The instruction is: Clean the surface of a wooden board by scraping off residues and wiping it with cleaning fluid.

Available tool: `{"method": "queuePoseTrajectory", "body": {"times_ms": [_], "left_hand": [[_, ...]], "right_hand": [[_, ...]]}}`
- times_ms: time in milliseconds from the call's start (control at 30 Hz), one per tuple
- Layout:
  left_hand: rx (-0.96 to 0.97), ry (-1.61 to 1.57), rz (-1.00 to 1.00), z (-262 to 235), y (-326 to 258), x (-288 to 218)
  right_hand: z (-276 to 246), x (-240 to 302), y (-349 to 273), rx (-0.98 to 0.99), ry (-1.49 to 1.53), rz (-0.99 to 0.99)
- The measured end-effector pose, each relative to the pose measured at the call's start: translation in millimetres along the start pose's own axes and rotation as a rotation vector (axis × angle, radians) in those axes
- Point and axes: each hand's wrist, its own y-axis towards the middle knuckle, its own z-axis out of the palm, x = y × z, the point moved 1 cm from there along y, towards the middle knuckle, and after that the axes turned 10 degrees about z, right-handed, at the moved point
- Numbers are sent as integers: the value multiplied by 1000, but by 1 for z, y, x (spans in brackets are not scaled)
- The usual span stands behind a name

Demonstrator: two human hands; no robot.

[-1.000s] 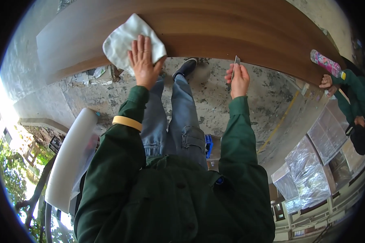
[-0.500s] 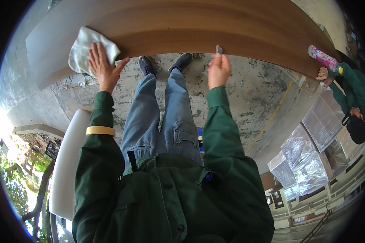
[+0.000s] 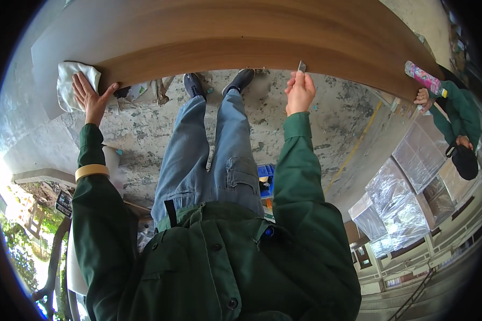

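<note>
A small metal blade (image 3: 301,66), perhaps a scraper, is pointing up at the wooden board's (image 3: 262,37) near edge, pinched in the right hand (image 3: 300,93). The left hand (image 3: 91,96) is lying open, pressing a white cloth (image 3: 72,83) at the board's left end.

Under the left hand (image 3: 91,99) lies a soft, crumpled white cloth (image 3: 69,85), matt. It rests on a smooth wood-grain panel (image 3: 241,37) with a satin brown face and a paler grey end. The right hand (image 3: 300,93) pinches a thin metal blade (image 3: 301,66), dull grey. Below, the concrete floor (image 3: 332,123) looks rough and stained.
</note>
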Motion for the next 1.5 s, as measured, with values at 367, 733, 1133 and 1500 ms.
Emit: {"method": "queuePoseTrajectory", "body": {"times_ms": [367, 733, 1133, 1500], "left_hand": [[-25, 34, 78, -10, 49, 49], [-63, 2, 53, -9, 31, 75], [-76, -29, 52, -14, 29, 77], [-87, -5, 62, -11, 29, 77]], "right_hand": [[176, -33, -84, 69, -247, -224], [181, -39, -81, 0, -127, -155], [226, -55, -120, -11, -76, -143], [315, -87, -189, 145, -454, -363]]}}
